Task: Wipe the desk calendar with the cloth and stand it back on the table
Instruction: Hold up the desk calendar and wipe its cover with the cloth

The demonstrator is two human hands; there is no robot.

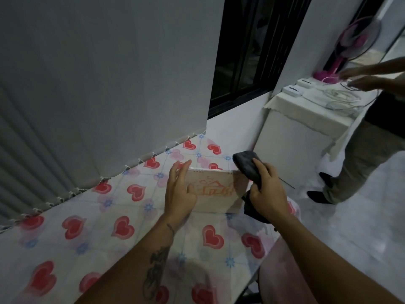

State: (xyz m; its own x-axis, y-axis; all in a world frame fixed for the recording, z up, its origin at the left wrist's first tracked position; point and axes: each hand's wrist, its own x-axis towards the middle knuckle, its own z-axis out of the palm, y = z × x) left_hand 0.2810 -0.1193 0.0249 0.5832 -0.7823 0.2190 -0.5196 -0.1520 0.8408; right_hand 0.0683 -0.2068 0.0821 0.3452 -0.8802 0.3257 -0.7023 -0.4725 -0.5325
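Left hand (179, 191) flat, fingers extended, against left edge of desk calendar (215, 191), which stands upright on heart-print tablecloth (131, 216). Right hand (266, 194) clenched around dark grey cloth (246, 166) at calendar's top right corner.

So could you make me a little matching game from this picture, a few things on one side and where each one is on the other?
Things:
1. cloth
2. desk calendar
3. fan
4. left hand

Places:
A. far right, in the background
B. held in the right hand
C. standing on the heart-print tablecloth
D. at the calendar's left edge

Pairs: 1-B, 2-C, 3-A, 4-D
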